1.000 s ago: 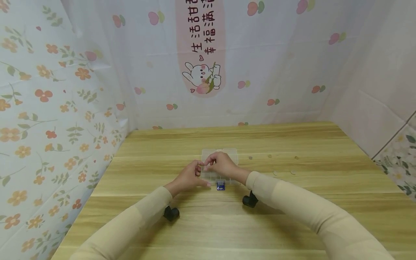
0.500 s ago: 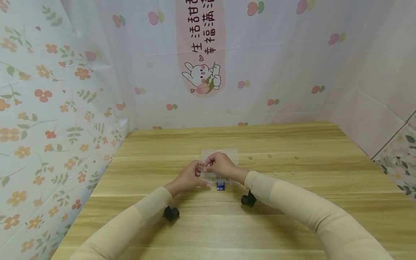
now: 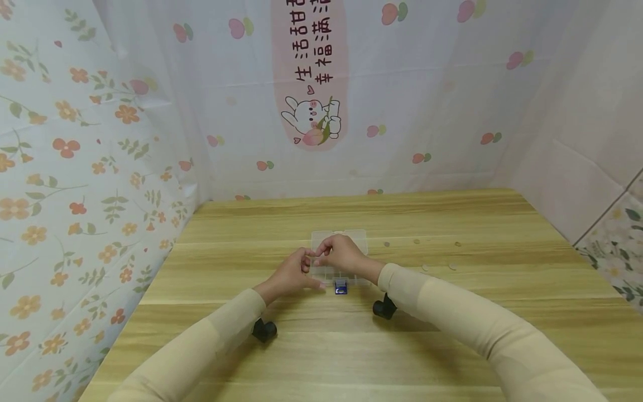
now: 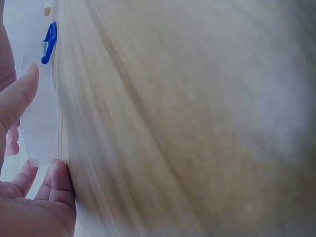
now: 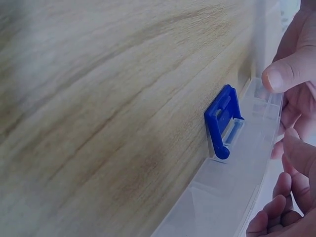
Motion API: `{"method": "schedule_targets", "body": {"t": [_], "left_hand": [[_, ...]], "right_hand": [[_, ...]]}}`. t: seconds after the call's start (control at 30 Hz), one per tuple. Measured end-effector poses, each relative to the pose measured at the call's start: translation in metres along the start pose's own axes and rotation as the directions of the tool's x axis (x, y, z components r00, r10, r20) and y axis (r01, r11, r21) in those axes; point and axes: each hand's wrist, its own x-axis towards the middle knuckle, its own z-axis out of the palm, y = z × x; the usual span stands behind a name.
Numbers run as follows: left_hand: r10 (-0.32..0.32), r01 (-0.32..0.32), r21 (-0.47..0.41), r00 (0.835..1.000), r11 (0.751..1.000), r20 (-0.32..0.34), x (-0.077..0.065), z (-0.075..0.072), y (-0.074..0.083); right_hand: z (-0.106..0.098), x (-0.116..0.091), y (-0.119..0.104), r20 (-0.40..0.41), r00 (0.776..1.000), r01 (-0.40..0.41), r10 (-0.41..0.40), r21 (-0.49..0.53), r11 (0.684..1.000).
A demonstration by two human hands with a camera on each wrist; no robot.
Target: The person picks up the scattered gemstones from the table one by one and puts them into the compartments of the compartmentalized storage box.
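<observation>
A clear plastic box (image 3: 360,281) with divided compartments lies on the wooden table, its lid (image 3: 359,240) folded back behind it. A blue latch (image 5: 220,121) hangs open on the near side. At the box's left end, my left hand (image 3: 288,274) grips it, thumb on the near corner and fingers (image 4: 27,177) bent around the end. My right hand (image 3: 342,255) is over the left compartments, its fingertips close to the left fingers. In the right wrist view its outer fingers (image 5: 276,212) are curled; I cannot tell whether it pinches something small.
Several small thin pieces lie right of the box, among them a dark one (image 3: 387,244), a brownish one (image 3: 457,244) and a pale curved one (image 3: 452,267). Black wrist mounts (image 3: 384,308) sit under both forearms. A printed cloth (image 3: 427,111) hangs behind the table.
Both hands stay at the left end of the box. My right forearm has shifted slightly to the left; the box and the small pieces have not visibly moved.
</observation>
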Motion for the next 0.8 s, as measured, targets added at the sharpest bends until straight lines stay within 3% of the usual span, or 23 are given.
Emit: {"method": "schedule_targets", "body": {"t": [0.4,0.8], "left_hand": [[0.003,-0.003,0.003,1.0,1.0,0.009,0.0,0.0,-0.001],[-0.001,0.001,0.004,1.0,1.0,0.004,0.002,0.0,-0.001]], "right_hand": [[-0.007,-0.006,0.006,-0.07,0.997,-0.013,0.015,0.03,0.999],[-0.033,-0.023,0.021,-0.151,0.988,0.018,-0.009,0.058,0.998]]}}
